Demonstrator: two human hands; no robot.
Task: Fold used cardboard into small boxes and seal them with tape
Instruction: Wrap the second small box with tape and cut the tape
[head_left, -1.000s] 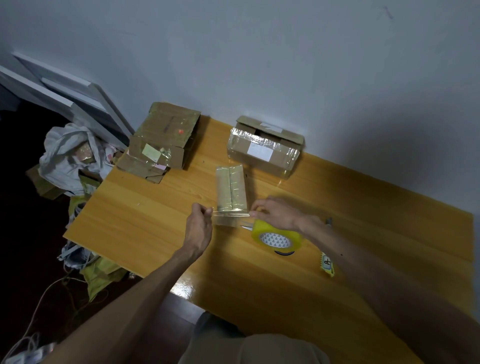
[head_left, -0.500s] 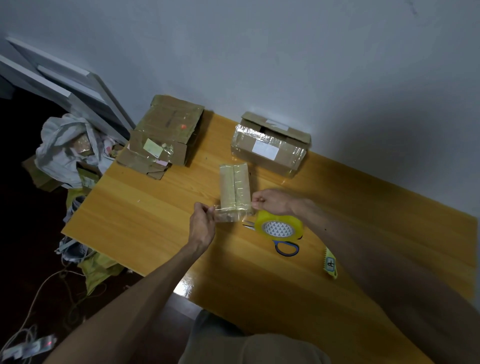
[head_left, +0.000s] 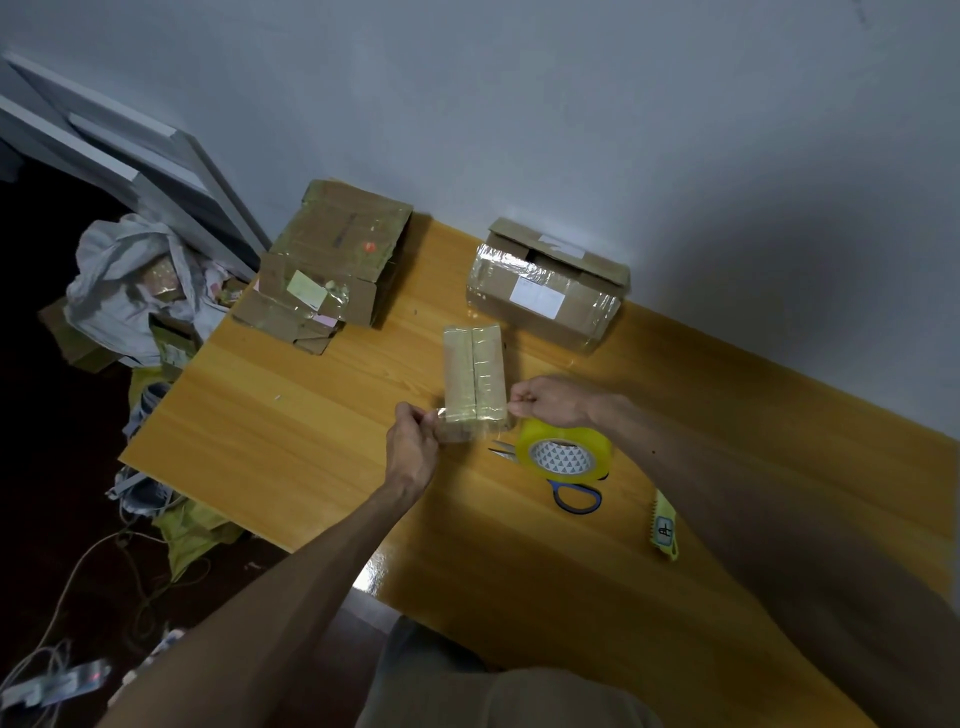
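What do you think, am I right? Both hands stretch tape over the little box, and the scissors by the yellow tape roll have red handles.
Not quite: the scissors have blue handles, not red, as the head view shows. The rest holds: the left hand and right hand pinch a tape strip over the little box, by the yellow tape roll.

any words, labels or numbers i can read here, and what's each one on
No text reads clearly.
Yellow strip: one dark boxed mark, too blurred to read.
White label on the taped box: nothing legible.
Pale label on the flattened cardboard: nothing legible.
Tape roll: only a triangle pattern on its core.
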